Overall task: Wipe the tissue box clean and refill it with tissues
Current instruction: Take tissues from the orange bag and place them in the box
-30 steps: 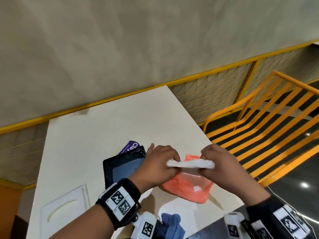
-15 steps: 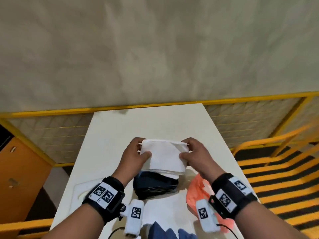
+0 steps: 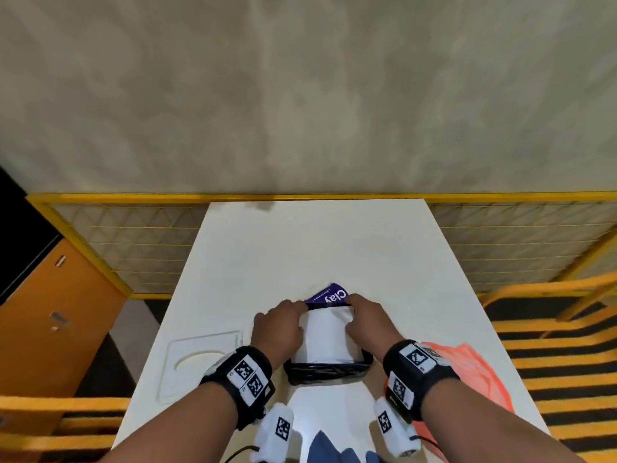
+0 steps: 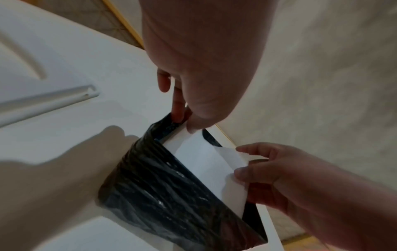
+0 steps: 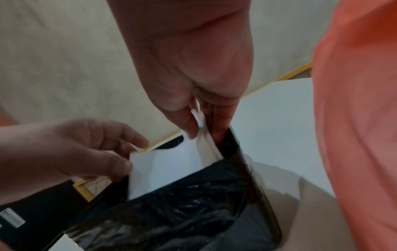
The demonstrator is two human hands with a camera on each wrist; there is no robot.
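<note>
A black tissue box [image 3: 325, 371] [image 4: 171, 190] [image 5: 182, 208] stands open-topped on the white table [image 3: 310, 248]. A white stack of tissues [image 3: 326, 339] [image 4: 206, 161] [image 5: 169, 163] sits partly inside it. My left hand [image 3: 278, 324] [image 4: 184, 117] pinches the stack's left edge at the box rim. Pinching the right edge is my right hand [image 3: 365, 320] [image 5: 201, 125]. A purple tissue wrapper [image 3: 329, 295] lies just behind the box.
A white box lid [image 3: 200, 362] lies on the table to the left. An orange plastic bag [image 3: 467, 372] sits at the right. A blue cloth [image 3: 329, 447] lies at the near edge. Orange railings flank the table; a wall stands behind.
The hands have carried the tissue stack from above the box down into it. The head view has swung from the right to face the table squarely.
</note>
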